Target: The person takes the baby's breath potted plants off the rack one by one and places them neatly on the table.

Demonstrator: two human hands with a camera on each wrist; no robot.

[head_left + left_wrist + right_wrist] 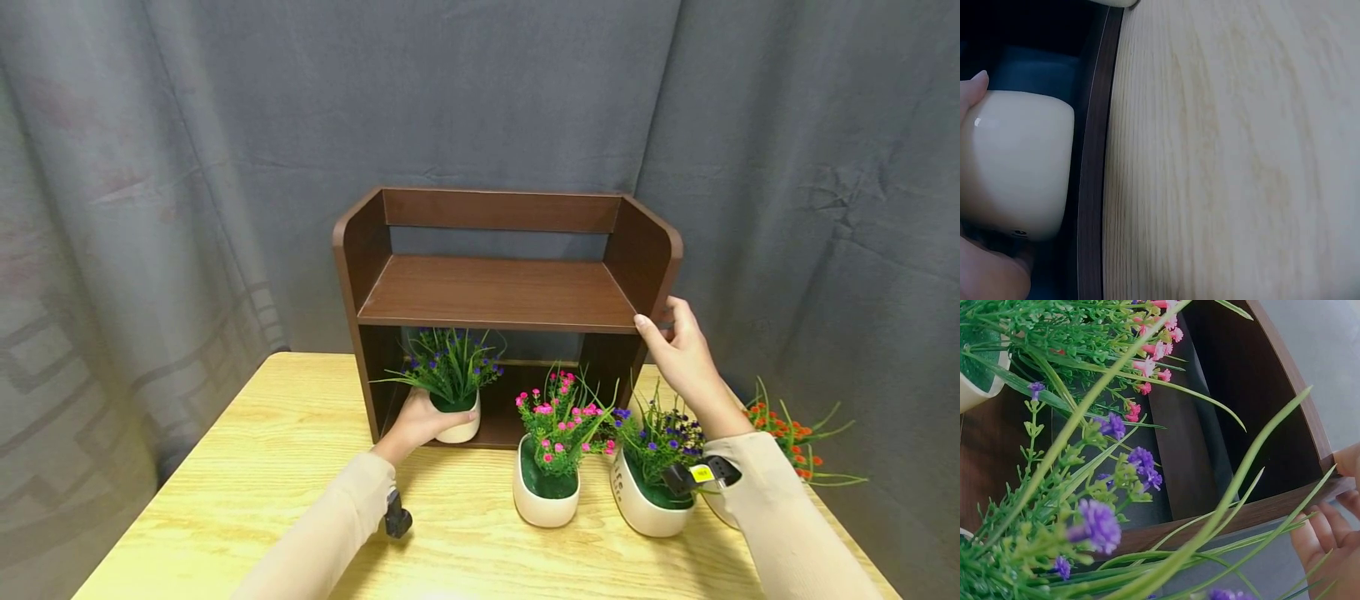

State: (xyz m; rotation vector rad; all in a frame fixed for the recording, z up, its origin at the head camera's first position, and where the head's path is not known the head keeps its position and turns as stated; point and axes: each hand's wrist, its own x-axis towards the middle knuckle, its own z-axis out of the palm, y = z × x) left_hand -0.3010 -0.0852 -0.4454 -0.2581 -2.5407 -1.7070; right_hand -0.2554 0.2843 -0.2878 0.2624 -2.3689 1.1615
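Note:
My left hand (420, 417) grips the cream pot (463, 428) of an artificial plant with small blue-purple flowers (450, 365). This plant is inside the lower compartment of a dark brown two-tier shelf (495, 292), toward its left side. Seen from the left wrist, the pot (1019, 162) lies between thumb and fingers, just behind the shelf's front edge (1094, 169). My right hand (686, 358) holds the shelf's right side panel, its thumb at the front edge by the upper board. In the right wrist view, the fingers (1316, 534) show on the panel's outer side.
A pink-flowered potted plant (547, 500) stands before the shelf's right half. Right of it are a purple-flowered one (652, 512) with lettering and an orange-flowered one (787, 433), partly behind my right forearm. Grey curtains (495, 92) hang behind the wooden table (247, 467).

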